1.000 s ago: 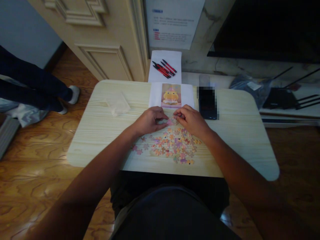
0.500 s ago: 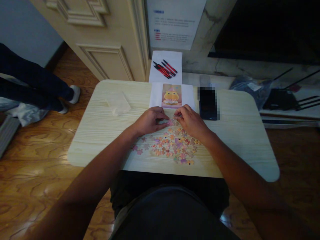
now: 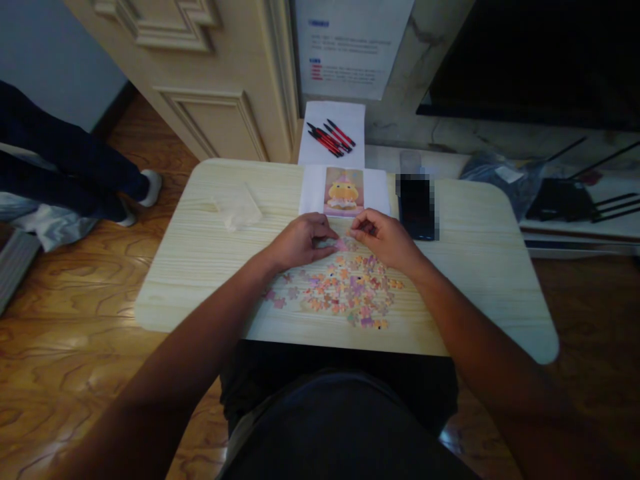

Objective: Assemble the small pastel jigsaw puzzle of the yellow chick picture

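Fitting step: both hands meet over the far edge of the loose pile of small pastel jigsaw pieces (image 3: 345, 290) on the pale wooden table (image 3: 200, 260), looks like joining pieces.
Left hand (image 3: 299, 241): fingers pinched together on a small pink jigsaw piece (image 3: 341, 245), resting on the table.
Right hand (image 3: 383, 238): fingers curled in close at that same piece; can't tell if they actually grip it.
Reference: printed yellow chick picture on white paper (image 3: 343, 191) just behind the hands.
Far right: dark phone (image 3: 415, 207), untouched.
Next move, my guess: lining tabs up carefully, light pressure.
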The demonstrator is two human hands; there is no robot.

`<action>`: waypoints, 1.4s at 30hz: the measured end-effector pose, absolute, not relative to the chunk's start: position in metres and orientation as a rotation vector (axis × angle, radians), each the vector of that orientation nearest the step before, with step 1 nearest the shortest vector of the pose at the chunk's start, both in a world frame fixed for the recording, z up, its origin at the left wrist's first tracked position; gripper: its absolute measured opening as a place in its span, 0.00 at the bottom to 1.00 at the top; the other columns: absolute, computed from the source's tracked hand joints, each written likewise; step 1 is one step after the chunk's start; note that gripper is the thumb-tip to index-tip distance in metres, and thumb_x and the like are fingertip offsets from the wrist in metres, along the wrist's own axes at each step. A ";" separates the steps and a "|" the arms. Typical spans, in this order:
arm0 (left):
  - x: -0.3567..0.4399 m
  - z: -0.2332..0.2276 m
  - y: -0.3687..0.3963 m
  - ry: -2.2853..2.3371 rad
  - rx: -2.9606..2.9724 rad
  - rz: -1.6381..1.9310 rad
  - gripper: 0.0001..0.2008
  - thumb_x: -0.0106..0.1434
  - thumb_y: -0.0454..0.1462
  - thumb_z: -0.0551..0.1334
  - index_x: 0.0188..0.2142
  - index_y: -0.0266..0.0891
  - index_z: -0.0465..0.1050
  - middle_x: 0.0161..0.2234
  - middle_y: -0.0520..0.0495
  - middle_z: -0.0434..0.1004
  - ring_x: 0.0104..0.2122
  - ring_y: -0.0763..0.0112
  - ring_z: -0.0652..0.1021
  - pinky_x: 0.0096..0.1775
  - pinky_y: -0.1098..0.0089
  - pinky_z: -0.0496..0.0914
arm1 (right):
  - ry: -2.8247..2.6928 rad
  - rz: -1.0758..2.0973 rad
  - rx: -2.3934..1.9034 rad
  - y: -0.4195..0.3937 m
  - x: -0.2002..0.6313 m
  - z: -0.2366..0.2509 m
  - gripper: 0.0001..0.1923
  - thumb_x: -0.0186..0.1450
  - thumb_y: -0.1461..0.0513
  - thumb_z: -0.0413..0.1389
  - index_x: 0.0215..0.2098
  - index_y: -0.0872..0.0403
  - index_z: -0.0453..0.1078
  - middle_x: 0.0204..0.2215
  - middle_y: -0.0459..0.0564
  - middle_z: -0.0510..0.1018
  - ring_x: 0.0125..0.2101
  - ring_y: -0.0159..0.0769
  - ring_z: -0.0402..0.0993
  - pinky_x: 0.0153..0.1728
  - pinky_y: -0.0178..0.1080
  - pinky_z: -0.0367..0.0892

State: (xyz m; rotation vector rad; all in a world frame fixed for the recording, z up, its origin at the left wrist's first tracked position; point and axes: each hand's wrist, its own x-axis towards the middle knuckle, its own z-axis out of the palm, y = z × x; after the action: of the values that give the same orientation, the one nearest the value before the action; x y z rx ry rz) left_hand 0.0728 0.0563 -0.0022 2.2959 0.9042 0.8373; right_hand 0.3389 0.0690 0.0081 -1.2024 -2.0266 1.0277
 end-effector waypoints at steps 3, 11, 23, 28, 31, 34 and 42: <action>0.073 -0.002 0.056 0.905 2.288 0.836 0.09 0.71 0.40 0.71 0.45 0.39 0.89 0.37 0.44 0.82 0.36 0.66 0.80 0.42 0.63 0.77 | -1.994 1.034 -1.183 0.069 0.337 0.007 0.04 0.72 0.59 0.66 0.44 0.49 0.77 0.38 0.47 0.84 0.35 0.39 0.77 0.40 0.42 0.73; 0.072 -0.002 0.056 0.923 2.277 0.819 0.08 0.71 0.41 0.72 0.45 0.42 0.89 0.36 0.45 0.80 0.36 0.66 0.80 0.41 0.63 0.76 | -2.083 0.902 -1.246 0.063 0.330 0.009 0.03 0.73 0.60 0.66 0.44 0.49 0.83 0.39 0.48 0.88 0.34 0.39 0.78 0.40 0.43 0.73; 0.072 -0.001 0.055 0.929 2.262 0.834 0.07 0.69 0.39 0.73 0.44 0.41 0.89 0.36 0.46 0.81 0.35 0.67 0.80 0.39 0.65 0.76 | -2.195 0.678 -1.274 0.060 0.325 0.011 0.02 0.74 0.62 0.65 0.43 0.49 0.82 0.43 0.50 0.84 0.37 0.39 0.79 0.40 0.43 0.70; 0.072 0.001 0.056 0.902 2.275 0.844 0.08 0.70 0.40 0.72 0.46 0.41 0.88 0.38 0.44 0.85 0.39 0.65 0.82 0.44 0.63 0.77 | -2.192 0.648 -1.274 0.059 0.324 0.009 0.03 0.73 0.63 0.66 0.42 0.49 0.83 0.43 0.49 0.82 0.36 0.38 0.79 0.39 0.42 0.69; 0.072 0.000 0.057 0.898 2.287 0.839 0.10 0.70 0.40 0.72 0.48 0.40 0.88 0.39 0.43 0.85 0.40 0.64 0.83 0.45 0.63 0.77 | -2.183 0.658 -1.281 0.059 0.323 0.009 0.03 0.72 0.64 0.67 0.42 0.49 0.84 0.41 0.49 0.82 0.35 0.38 0.79 0.38 0.41 0.68; 0.072 -0.001 0.058 0.895 2.294 0.847 0.10 0.70 0.40 0.72 0.48 0.40 0.89 0.37 0.44 0.84 0.37 0.64 0.82 0.42 0.64 0.76 | -2.160 0.694 -1.284 0.059 0.322 0.010 0.03 0.71 0.65 0.67 0.41 0.51 0.84 0.39 0.48 0.83 0.34 0.37 0.78 0.38 0.41 0.67; 0.072 -0.001 0.058 0.919 2.246 0.822 0.10 0.68 0.39 0.73 0.48 0.41 0.89 0.38 0.44 0.84 0.38 0.64 0.82 0.43 0.63 0.77 | -2.158 0.769 -1.233 0.063 0.327 0.011 0.04 0.72 0.64 0.66 0.41 0.51 0.85 0.37 0.49 0.84 0.33 0.37 0.79 0.38 0.41 0.70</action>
State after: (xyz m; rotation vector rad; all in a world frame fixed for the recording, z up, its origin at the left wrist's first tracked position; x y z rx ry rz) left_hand 0.0722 0.0576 -0.0009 2.2463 0.9194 0.8224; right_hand 0.3273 0.0625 0.0109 -1.2334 -2.1581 0.7688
